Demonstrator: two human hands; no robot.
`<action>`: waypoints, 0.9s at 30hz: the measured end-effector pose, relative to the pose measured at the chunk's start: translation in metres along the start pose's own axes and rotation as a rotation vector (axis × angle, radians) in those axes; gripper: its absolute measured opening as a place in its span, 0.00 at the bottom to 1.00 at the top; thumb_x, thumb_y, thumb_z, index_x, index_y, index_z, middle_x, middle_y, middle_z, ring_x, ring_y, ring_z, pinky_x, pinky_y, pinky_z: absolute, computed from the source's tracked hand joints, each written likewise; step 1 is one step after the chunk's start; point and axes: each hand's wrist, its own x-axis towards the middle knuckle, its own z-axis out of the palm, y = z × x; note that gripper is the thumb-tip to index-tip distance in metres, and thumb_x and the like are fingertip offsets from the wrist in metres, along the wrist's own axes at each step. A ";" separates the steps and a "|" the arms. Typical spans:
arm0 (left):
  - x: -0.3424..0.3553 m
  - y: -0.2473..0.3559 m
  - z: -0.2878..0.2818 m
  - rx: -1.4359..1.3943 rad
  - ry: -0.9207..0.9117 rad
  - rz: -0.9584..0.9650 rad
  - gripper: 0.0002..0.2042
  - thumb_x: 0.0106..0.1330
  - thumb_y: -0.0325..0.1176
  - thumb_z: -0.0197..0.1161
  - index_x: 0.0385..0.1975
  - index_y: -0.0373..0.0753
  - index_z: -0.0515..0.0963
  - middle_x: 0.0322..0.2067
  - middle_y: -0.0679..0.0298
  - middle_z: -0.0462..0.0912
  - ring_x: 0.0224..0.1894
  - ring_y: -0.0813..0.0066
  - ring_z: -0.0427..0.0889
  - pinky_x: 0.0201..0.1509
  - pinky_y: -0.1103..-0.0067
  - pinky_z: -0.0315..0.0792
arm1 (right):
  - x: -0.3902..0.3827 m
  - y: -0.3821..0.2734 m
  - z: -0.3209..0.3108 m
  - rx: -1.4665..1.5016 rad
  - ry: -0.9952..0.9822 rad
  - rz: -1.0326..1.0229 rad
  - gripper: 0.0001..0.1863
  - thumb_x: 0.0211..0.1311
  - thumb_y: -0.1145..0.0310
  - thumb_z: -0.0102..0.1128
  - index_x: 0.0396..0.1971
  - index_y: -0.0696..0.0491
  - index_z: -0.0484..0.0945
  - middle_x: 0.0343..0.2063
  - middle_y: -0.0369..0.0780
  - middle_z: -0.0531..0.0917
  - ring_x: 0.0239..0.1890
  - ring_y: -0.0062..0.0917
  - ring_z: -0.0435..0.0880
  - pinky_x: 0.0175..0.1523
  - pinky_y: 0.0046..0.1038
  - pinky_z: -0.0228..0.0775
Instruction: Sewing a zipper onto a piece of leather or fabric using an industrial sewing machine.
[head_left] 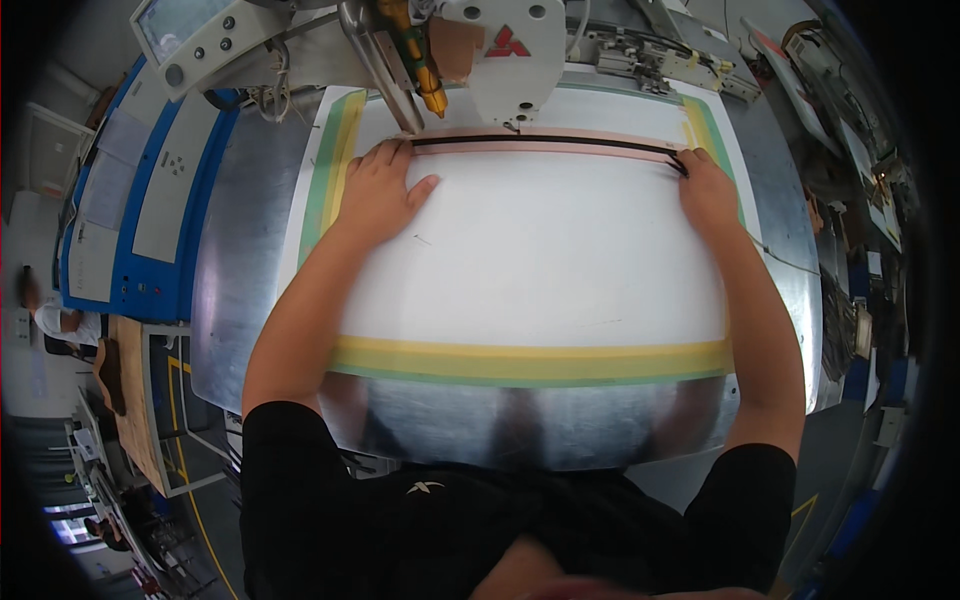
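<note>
A narrow black strip [545, 141] lies along a pink band [560, 152], across the far part of a white sheet [540, 250]. My left hand [380, 192] rests on the sheet at the band's left end, fingers stretched forward and thumb spread apart. At the other end, my right hand [708, 190] has its fingers closed on the tip of the black strip, where a short loose piece hangs toward me. The fingertips there are partly hidden. Just beyond the band is the white head of a sewing machine [505, 60].
Yellow and green tape [530, 358] borders the sheet on a metal table [240, 290]. An orange-tipped nozzle [432, 95] and a metal tube [375, 60] hang near my left hand. A control panel [190, 40] and blue cabinet [140, 190] stand left. Another person [70, 320] sits far left.
</note>
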 end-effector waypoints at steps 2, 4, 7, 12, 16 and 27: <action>0.004 0.011 0.004 -0.028 -0.007 0.023 0.30 0.72 0.55 0.61 0.64 0.37 0.74 0.66 0.53 0.75 0.68 0.55 0.74 0.70 0.60 0.64 | -0.001 0.010 -0.002 -0.029 -0.019 0.030 0.14 0.64 0.75 0.57 0.49 0.52 0.80 0.48 0.42 0.83 0.50 0.45 0.84 0.54 0.45 0.78; 0.005 0.019 0.007 -0.055 -0.011 0.046 0.31 0.72 0.55 0.61 0.64 0.36 0.74 0.67 0.52 0.73 0.68 0.55 0.73 0.70 0.59 0.64 | -0.001 0.020 -0.002 -0.037 -0.006 0.081 0.14 0.64 0.75 0.56 0.48 0.52 0.80 0.48 0.43 0.83 0.50 0.46 0.84 0.55 0.45 0.77; 0.008 0.030 0.010 -0.089 0.009 0.136 0.31 0.73 0.55 0.60 0.65 0.36 0.74 0.68 0.51 0.72 0.68 0.55 0.73 0.70 0.58 0.64 | 0.000 0.030 -0.004 -0.085 -0.060 0.135 0.18 0.64 0.76 0.56 0.53 0.51 0.81 0.51 0.42 0.83 0.51 0.45 0.84 0.56 0.45 0.77; 0.017 0.060 0.007 -0.126 -0.054 0.199 0.32 0.74 0.56 0.59 0.70 0.39 0.71 0.70 0.44 0.69 0.73 0.46 0.66 0.76 0.56 0.59 | -0.003 -0.007 0.005 0.033 -0.026 -0.020 0.23 0.63 0.77 0.55 0.59 0.50 0.80 0.57 0.41 0.82 0.54 0.44 0.85 0.57 0.42 0.78; 0.027 0.079 0.018 -0.076 -0.039 0.255 0.33 0.74 0.57 0.59 0.73 0.45 0.70 0.71 0.41 0.66 0.74 0.42 0.64 0.77 0.55 0.57 | 0.012 -0.078 0.015 0.114 -0.115 -0.107 0.24 0.61 0.77 0.57 0.59 0.52 0.80 0.57 0.40 0.82 0.53 0.42 0.85 0.57 0.42 0.79; 0.046 0.088 0.023 -0.105 -0.017 0.325 0.38 0.69 0.57 0.64 0.70 0.34 0.70 0.66 0.46 0.75 0.71 0.46 0.70 0.74 0.52 0.59 | 0.022 -0.142 0.027 0.161 -0.133 -0.335 0.27 0.56 0.76 0.61 0.60 0.53 0.81 0.57 0.38 0.83 0.45 0.37 0.88 0.45 0.37 0.83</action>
